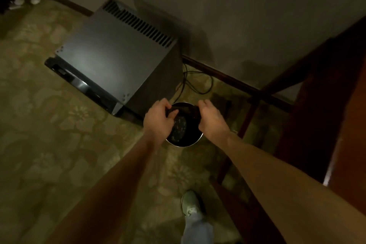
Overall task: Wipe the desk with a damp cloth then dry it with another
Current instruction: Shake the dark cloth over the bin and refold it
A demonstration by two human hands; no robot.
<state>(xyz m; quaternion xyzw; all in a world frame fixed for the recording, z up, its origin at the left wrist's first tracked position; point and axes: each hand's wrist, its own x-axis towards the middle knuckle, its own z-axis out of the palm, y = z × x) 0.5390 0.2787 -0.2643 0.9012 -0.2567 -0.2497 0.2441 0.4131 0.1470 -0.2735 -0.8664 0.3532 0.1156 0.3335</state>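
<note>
Crosswise: dark cloth (183, 109) gripped between left hand (159, 120), right hand (213, 120).

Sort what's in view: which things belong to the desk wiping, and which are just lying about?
Job: left hand, right hand, the dark item they grip (probably the cloth), round bin below it, wooden desk.
Lying about: black box unit, cable, white bits by the wall.
</note>
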